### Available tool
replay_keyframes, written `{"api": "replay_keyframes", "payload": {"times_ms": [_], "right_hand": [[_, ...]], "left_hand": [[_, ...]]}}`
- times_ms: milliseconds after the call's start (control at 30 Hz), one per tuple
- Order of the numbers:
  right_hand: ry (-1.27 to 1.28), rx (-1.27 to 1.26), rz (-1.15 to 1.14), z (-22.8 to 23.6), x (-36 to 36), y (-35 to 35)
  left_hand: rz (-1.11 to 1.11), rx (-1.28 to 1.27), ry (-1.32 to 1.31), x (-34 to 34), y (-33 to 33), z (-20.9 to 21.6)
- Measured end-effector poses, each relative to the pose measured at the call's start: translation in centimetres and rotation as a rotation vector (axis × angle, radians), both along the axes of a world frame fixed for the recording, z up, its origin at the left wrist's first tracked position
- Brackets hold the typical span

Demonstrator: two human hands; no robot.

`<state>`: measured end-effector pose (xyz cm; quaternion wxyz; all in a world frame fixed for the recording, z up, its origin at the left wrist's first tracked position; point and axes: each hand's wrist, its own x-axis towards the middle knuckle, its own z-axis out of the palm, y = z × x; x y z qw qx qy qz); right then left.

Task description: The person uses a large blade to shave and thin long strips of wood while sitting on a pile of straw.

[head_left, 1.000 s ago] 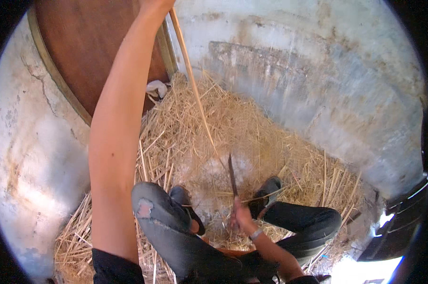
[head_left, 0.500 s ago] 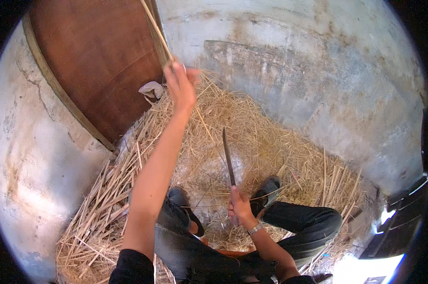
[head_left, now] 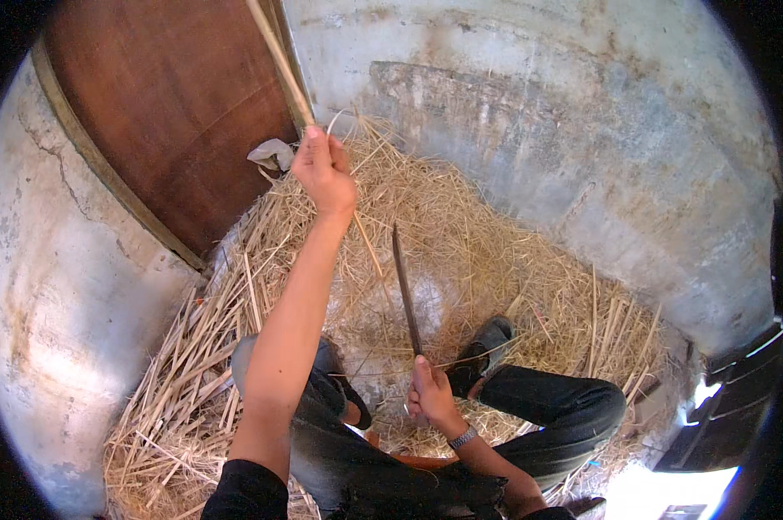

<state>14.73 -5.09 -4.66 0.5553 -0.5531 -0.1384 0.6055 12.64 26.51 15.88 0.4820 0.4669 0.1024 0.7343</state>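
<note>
Nearest the lower edge, I see through the head camera a person's bent legs (head_left: 552,407) in dark trousers, with an orange thing (head_left: 422,463) mostly hidden between them. Between the knees, the right hand (head_left: 433,394), a watch (head_left: 463,437) at its wrist, is closed around the handle of a long dark knife (head_left: 405,286); the fingers cover most of the handle, and the blade points away. Farther out, on an outstretched arm, the left hand (head_left: 326,178) grips a long tan strip (head_left: 280,61). One end slants upward, cut off by the top edge; the other thins toward the blade, and I cannot make out whether they touch. A pale sliver (head_left: 333,120) curls beside the left fingers. Loose straw (head_left: 461,208) lies below both hands, heaped toward the wall (head_left: 539,130). Near the brown door (head_left: 175,95) sits a crumpled whitish bundle (head_left: 271,154), perhaps a bag; I cannot tell what it holds. Stains mottle the wall behind.
</note>
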Motion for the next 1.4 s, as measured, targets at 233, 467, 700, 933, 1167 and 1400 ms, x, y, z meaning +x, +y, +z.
{"api": "replay_keyframes", "payload": {"times_ms": [233, 467, 700, 933, 1167, 1400], "right_hand": [[0.217, -0.149, 0.067, 3.4, 0.5, 0.6], [-0.003, 0.424, -0.233, 12.7, 3.3, 2.6], [0.160, -0.249, 0.217, -1.3, 1.6, -2.1], [0.017, -0.080, 0.076, 0.7, 3.4, -0.8], [-0.039, 0.057, 0.007, 4.1, 2.2, 0.8], [0.172, -0.098, 0.058, 0.6, -0.5, -1.2]], "left_hand": [[-0.005, 0.010, -0.101, -0.9, -0.2, -0.3], [0.058, -0.017, -0.050, -1.0, -1.5, -0.2], [0.027, -0.025, 0.027, 1.1, -2.6, -0.3], [-0.137, -0.045, 0.125, 0.2, -2.9, 0.3], [-0.446, -0.365, 0.248, -2.0, -1.9, -7.0], [-0.430, -0.549, -0.129, -2.6, -2.0, -9.6]]}}
